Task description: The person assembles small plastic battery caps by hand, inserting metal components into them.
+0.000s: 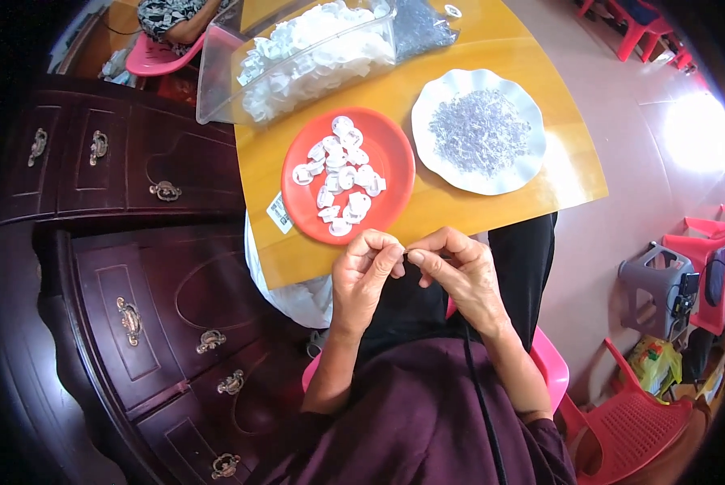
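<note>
pair of bare hands, working over the lap just beyond the near edge of a yellow tabletop [500, 36]: left hand [364, 275], thumb and forefinger pressed together; right hand [466, 273], likewise, the two pinches almost meeting. item in the grip: one tiny dark piece [406, 251] between the fingertips, too small to identify. red plate [395, 153], round, just ahead of the left hand, bearing a loose heap of white discs [346, 178], some overlapping. white dish [508, 183], scalloped rim, farther forward and to the right, holding a spread of small clear pieces [479, 133]. clear bin [215, 90], behind the red plate, piled with white plastic parts [314, 56]; beside it a transparent bag [423, 28] of greyish contents. label [279, 212], white with dark print, left of the red plate and near the table's left edge; its print is too small to read. edges and room: a strip of tabletop runs between red plate and white dish, another from the dish to the curved right edge; dark wooden cabinet [107, 275] with metal handles, close along the left; open pinkish floor [577, 267] to the right, reaching a grey stool [657, 283] and a red chair [641, 420].
</note>
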Demonstrator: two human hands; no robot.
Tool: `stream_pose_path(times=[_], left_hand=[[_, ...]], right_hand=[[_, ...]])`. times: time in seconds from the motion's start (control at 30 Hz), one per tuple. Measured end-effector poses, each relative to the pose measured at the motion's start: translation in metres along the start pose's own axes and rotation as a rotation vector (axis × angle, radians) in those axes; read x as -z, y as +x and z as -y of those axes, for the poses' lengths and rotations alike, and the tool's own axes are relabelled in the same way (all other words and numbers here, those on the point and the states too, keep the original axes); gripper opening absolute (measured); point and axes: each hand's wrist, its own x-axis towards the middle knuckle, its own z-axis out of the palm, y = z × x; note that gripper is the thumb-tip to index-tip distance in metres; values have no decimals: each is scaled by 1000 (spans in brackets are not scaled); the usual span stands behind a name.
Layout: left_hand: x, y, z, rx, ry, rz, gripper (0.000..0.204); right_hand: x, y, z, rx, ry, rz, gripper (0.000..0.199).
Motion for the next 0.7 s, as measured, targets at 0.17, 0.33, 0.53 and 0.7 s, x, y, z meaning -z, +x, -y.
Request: stream_pose_path(times=[0.17,0.33,0.53,0.7], left_hand=[[21,14,-7,-86,81,-138,8],[41,56,-24,-327,859,-281,11],[49,81,-11,-470,1263,-268,17],[56,76,-10,-654,1220,-284,19]], right_hand=[[7,2,-3,-50,79,-133,10],[10,3,3,-59,57,-148,10],[14,0,-9,-50,105,-141,12],[16,-2,-6,-65,71,-157,13]])
